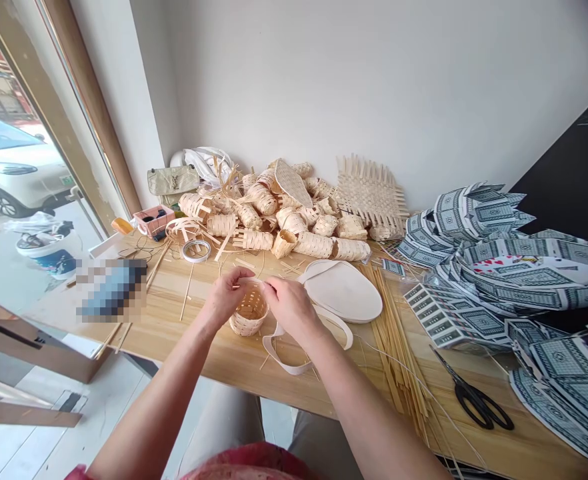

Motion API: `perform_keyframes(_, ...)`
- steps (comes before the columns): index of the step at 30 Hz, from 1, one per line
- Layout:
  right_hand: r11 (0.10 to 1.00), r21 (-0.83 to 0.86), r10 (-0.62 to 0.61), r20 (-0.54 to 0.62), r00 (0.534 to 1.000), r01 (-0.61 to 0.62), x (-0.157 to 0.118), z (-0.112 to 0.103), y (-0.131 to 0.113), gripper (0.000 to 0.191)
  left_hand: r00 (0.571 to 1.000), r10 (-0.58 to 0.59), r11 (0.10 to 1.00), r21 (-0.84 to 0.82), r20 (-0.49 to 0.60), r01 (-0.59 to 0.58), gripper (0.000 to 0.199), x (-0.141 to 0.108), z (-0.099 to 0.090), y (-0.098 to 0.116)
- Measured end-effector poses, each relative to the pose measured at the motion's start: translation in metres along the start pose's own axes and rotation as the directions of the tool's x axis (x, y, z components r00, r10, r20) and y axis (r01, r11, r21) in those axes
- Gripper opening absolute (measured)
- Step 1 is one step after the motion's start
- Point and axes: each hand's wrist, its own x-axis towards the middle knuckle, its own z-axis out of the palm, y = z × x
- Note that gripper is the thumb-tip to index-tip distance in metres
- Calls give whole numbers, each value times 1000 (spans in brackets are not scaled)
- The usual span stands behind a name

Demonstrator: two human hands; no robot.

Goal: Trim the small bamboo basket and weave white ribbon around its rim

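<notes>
Woven bamboo basket (249, 313) sits on the wooden table (174, 340) between my hands; my left hand (225, 298) and right hand (291, 308) are both nearly closed, pinching its rim. Cream fabric oval (343, 291) lies just beyond the basket, to its right.

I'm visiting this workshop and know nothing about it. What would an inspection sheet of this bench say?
Surface: light wooden table, strewn with thin offcuts.
Job's things: small woven bamboo basket.
Clutter: heap of woven bamboo pieces, bamboo strips, black-handled scissors, card-printed paper.
Hands: left hand and right hand pinching the basket's rim.
Cables: thin dark cord, far left.
Surroundings: white wall; parked white car outside the window.
</notes>
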Motion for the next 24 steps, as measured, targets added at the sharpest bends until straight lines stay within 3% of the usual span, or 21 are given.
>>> perform_keyframes(11, 990, 139, -36, 68, 997, 26, -5, -9, 17, 23, 999, -44, 998, 38, 7, 43, 19, 1, 0, 4)
perform_keyframes(24, 994, 106, -18, 45, 999, 13, -15, -12, 11, 21, 999, -31, 997, 76, -25, 33, 14, 4, 1, -5)
